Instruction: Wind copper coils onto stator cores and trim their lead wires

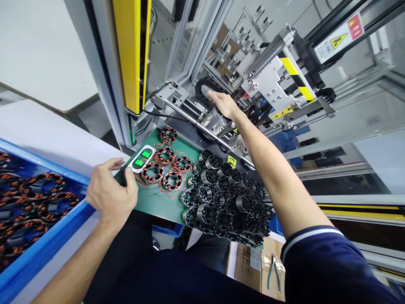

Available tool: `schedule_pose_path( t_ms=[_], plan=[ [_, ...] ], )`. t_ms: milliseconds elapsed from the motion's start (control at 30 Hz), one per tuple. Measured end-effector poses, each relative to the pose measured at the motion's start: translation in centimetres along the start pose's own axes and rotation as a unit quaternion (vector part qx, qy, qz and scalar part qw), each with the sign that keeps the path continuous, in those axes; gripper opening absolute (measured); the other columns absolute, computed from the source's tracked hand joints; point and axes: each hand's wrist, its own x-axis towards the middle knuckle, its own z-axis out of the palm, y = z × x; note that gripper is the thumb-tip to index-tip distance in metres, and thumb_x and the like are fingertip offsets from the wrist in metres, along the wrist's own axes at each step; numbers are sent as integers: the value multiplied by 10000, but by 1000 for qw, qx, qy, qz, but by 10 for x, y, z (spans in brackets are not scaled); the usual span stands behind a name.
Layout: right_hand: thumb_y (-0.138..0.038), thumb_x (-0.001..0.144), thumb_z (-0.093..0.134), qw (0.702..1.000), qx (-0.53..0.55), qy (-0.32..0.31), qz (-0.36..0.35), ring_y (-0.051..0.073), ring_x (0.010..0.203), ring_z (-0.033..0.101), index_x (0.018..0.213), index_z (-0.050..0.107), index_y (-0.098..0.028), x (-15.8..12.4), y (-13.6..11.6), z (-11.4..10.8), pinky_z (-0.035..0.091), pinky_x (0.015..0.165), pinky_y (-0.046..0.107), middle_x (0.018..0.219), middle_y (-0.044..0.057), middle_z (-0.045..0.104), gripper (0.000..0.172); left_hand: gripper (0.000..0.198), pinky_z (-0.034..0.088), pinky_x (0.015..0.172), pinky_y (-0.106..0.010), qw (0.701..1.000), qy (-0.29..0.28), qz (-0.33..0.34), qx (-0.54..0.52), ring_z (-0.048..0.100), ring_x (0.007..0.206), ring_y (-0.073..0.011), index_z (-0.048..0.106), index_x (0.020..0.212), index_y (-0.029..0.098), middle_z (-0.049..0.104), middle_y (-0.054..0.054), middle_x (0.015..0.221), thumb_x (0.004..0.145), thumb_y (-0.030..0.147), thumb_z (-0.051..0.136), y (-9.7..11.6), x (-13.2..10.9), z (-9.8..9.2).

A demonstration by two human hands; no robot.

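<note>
My left hand (112, 190) is at the left edge of the green work surface (148, 202), thumb apart from the curled fingers, with no object visible in it. Its thumb is close to a white-framed panel with two lit green buttons (142, 159). Inside the machine, my right hand (223, 104) reaches over a metal cylinder (217, 122) on the fixture. Most of its fingers are hidden, so I cannot tell whether it grips anything. Several copper-wound stators (152, 172) with loose orange wires lie between my hands. Beside them stand stacked black-and-grey stator cores (224, 190).
A blue bin (72, 215) of wound stators is at the left. A yellow post (126, 55) and metal rails (193, 122) border the machine opening. Above my right arm hangs a striped machine head (295, 78). Pliers (274, 272) lie on a cardboard box (248, 264) below.
</note>
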Motion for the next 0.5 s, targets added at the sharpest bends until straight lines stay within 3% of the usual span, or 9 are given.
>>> schedule_pose_path(
  t_ms=[67,167,300,400,500],
  plan=[
    [-1073,1022,186,999,-6,-22,-25,328,1436,728,1448,786,-243,2,12,11,470,1370,568,1482,116,796,1109,414,585,1116,-531,1000,1,1,1,791,1263,-393,726,1407,218,841,-149,1331,1063,433,641,-1,0,0],
    [-1086,1006,274,998,-30,1,-47,357,1522,671,1498,773,-263,10,18,7,436,1396,556,1529,117,779,1081,401,582,1127,-536,1000,2,-3,4,783,1272,-390,724,1412,230,835,-139,1325,1072,426,641,-2,-1,1],
    [-993,1073,310,999,-37,29,2,356,1547,639,1574,724,-288,14,15,12,441,1387,585,1569,91,765,959,408,558,1159,-537,1000,-8,-15,7,754,1304,-385,727,1423,241,815,-134,1343,1075,432,634,-2,0,0],
    [-879,1145,241,1000,-18,17,7,284,1413,692,1501,740,-276,3,0,19,490,1346,521,1555,73,777,860,363,569,1083,-531,999,-15,-13,26,748,1252,-398,781,1328,248,804,-144,1291,1080,437,596,0,2,-2],
    [-876,1155,170,997,-4,65,-46,259,1355,719,1404,785,-268,-26,-17,0,518,1300,450,1441,80,813,900,340,575,983,-526,999,-17,5,29,747,1192,-409,828,1208,279,791,-141,1255,1095,423,542,3,5,-4]
  ],
)
